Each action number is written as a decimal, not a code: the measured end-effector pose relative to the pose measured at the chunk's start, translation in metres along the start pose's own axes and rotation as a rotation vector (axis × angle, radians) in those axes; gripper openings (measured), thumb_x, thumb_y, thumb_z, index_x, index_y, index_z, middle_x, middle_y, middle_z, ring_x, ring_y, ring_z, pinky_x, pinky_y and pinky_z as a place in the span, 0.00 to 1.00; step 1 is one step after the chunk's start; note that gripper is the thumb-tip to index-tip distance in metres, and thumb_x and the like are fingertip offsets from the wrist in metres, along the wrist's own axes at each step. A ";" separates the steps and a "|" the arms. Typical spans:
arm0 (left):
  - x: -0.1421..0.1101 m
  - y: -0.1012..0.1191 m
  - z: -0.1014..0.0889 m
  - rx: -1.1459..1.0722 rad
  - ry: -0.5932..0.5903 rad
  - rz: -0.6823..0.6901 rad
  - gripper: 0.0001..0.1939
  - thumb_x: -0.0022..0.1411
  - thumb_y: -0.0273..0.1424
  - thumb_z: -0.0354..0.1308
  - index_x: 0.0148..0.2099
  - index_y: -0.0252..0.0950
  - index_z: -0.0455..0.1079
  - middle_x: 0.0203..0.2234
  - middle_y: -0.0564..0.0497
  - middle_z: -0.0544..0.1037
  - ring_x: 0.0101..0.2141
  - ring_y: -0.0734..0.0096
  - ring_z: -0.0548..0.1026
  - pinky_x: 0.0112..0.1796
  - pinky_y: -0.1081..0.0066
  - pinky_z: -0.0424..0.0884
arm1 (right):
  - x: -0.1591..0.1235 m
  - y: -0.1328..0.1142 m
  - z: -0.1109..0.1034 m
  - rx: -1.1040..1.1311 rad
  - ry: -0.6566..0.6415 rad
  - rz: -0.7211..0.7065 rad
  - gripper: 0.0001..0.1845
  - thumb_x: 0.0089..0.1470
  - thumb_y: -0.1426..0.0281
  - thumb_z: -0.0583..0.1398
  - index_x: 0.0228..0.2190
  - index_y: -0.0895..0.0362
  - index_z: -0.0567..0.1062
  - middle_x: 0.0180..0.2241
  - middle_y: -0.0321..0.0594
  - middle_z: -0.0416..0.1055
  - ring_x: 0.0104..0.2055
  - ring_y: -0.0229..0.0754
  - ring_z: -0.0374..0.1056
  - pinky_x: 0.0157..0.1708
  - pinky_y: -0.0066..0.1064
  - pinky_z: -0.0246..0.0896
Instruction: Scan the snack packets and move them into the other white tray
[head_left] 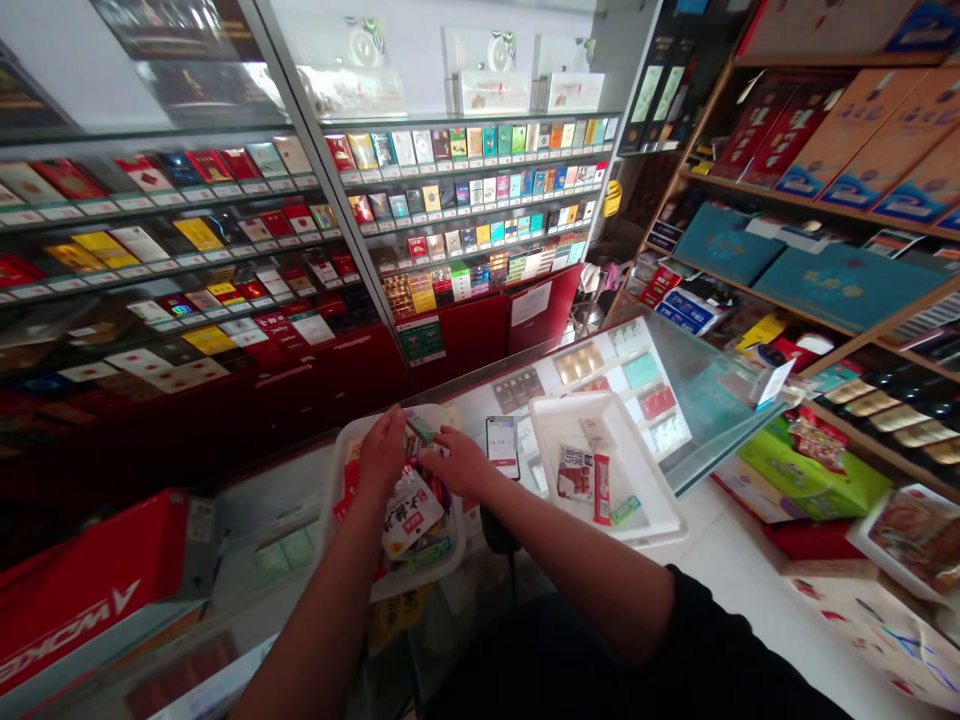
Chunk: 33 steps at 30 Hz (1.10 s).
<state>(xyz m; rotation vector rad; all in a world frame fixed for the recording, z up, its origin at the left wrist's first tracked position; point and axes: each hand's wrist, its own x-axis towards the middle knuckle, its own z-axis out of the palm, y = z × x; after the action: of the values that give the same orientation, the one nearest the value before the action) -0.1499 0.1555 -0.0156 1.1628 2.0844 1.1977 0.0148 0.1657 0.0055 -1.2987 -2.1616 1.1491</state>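
A white plastic basket [453,560] full of colourful snack packets stands on the glass counter in front of me. My left hand [382,452] lies over the basket's far left part, fingers stretched out over the packets. From the right side my right hand [461,465] reaches in, its fingers a little bent and apart. Close to its fingertips is a small green packet [418,428]; whether they touch cannot be made out. Below both hands lies a white packet with dark lettering [412,515] on top of the pile.
Right of the basket are a phone [502,447] and a white tray [637,510] with a chocolate packet [575,473], a red bar [601,488] and a green stick pack [625,510]. A red box [97,590] stands left. Cigarette shelves [480,170] line the back; stocked shelving [810,270] stands right.
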 end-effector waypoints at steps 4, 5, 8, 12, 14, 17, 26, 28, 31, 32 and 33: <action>0.013 -0.002 -0.004 -0.002 0.031 0.015 0.29 0.68 0.48 0.50 0.60 0.33 0.70 0.61 0.40 0.72 0.61 0.55 0.69 0.63 0.60 0.60 | 0.004 -0.005 0.005 0.009 -0.023 -0.005 0.26 0.60 0.56 0.59 0.53 0.60 0.75 0.56 0.51 0.73 0.58 0.52 0.68 0.59 0.39 0.58; 0.012 -0.001 -0.004 -0.003 0.023 0.026 0.29 0.68 0.48 0.49 0.58 0.34 0.72 0.59 0.40 0.75 0.59 0.55 0.71 0.61 0.61 0.62 | 0.003 -0.004 0.004 0.014 -0.017 -0.001 0.27 0.60 0.56 0.59 0.54 0.60 0.74 0.55 0.52 0.73 0.57 0.52 0.68 0.58 0.39 0.59; 0.002 0.006 -0.001 0.009 -0.043 0.042 0.25 0.68 0.48 0.48 0.52 0.36 0.75 0.48 0.45 0.81 0.50 0.56 0.77 0.54 0.62 0.69 | -0.002 0.002 -0.003 0.044 0.020 0.028 0.28 0.59 0.56 0.60 0.56 0.59 0.73 0.56 0.50 0.73 0.58 0.51 0.68 0.59 0.39 0.59; -0.017 0.020 0.012 -0.013 -0.134 0.079 0.25 0.68 0.47 0.47 0.50 0.36 0.75 0.44 0.46 0.82 0.44 0.58 0.78 0.49 0.62 0.71 | -0.011 0.016 -0.018 0.087 0.082 0.079 0.29 0.59 0.57 0.60 0.57 0.59 0.73 0.60 0.51 0.69 0.62 0.52 0.65 0.62 0.41 0.55; -0.025 0.028 0.020 -0.035 -0.164 0.120 0.25 0.69 0.47 0.46 0.53 0.35 0.75 0.47 0.45 0.81 0.46 0.58 0.78 0.52 0.61 0.70 | -0.018 0.024 -0.027 0.097 0.119 0.092 0.30 0.59 0.58 0.60 0.58 0.60 0.72 0.61 0.52 0.68 0.63 0.51 0.63 0.64 0.40 0.53; -0.040 0.041 0.031 -0.039 -0.187 0.145 0.26 0.69 0.46 0.47 0.54 0.33 0.74 0.51 0.42 0.80 0.52 0.57 0.76 0.56 0.60 0.67 | -0.033 0.042 -0.045 0.099 0.196 0.087 0.28 0.58 0.61 0.61 0.57 0.60 0.73 0.62 0.51 0.67 0.65 0.49 0.62 0.66 0.40 0.51; -0.091 0.076 0.079 -0.163 -0.359 0.142 0.25 0.68 0.44 0.53 0.59 0.32 0.71 0.54 0.39 0.78 0.54 0.57 0.76 0.56 0.59 0.69 | -0.088 0.127 -0.087 0.015 0.310 0.293 0.29 0.59 0.60 0.59 0.56 0.65 0.74 0.60 0.55 0.69 0.63 0.52 0.64 0.64 0.42 0.53; -0.103 0.084 0.094 -0.160 -0.394 0.152 0.25 0.68 0.44 0.54 0.59 0.33 0.71 0.55 0.39 0.77 0.54 0.56 0.76 0.55 0.58 0.70 | -0.098 0.144 -0.094 -0.020 0.306 0.351 0.29 0.59 0.60 0.59 0.56 0.65 0.73 0.60 0.56 0.69 0.62 0.53 0.65 0.62 0.41 0.55; -0.122 0.096 0.118 -0.129 -0.435 0.154 0.23 0.68 0.41 0.56 0.59 0.34 0.71 0.55 0.40 0.77 0.53 0.56 0.76 0.54 0.58 0.71 | -0.110 0.165 -0.104 -0.029 0.279 0.374 0.25 0.59 0.63 0.59 0.54 0.63 0.75 0.55 0.54 0.73 0.54 0.50 0.71 0.56 0.38 0.60; -0.129 0.099 0.127 -0.124 -0.452 0.151 0.23 0.68 0.40 0.55 0.59 0.34 0.71 0.55 0.40 0.77 0.53 0.56 0.76 0.54 0.59 0.71 | -0.113 0.171 -0.108 -0.027 0.268 0.373 0.23 0.59 0.63 0.59 0.52 0.62 0.76 0.53 0.52 0.74 0.52 0.49 0.72 0.54 0.36 0.61; -0.135 0.102 0.136 -0.124 -0.469 0.149 0.22 0.68 0.39 0.55 0.59 0.34 0.71 0.55 0.40 0.77 0.53 0.57 0.76 0.55 0.59 0.70 | -0.116 0.176 -0.112 -0.027 0.259 0.373 0.21 0.59 0.63 0.59 0.50 0.61 0.77 0.51 0.51 0.75 0.50 0.48 0.72 0.52 0.35 0.62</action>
<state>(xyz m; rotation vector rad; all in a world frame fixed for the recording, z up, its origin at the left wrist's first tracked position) 0.0652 0.1310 0.0006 1.4011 1.5776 0.9826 0.2450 0.1601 -0.0567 -1.8073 -1.8026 1.0134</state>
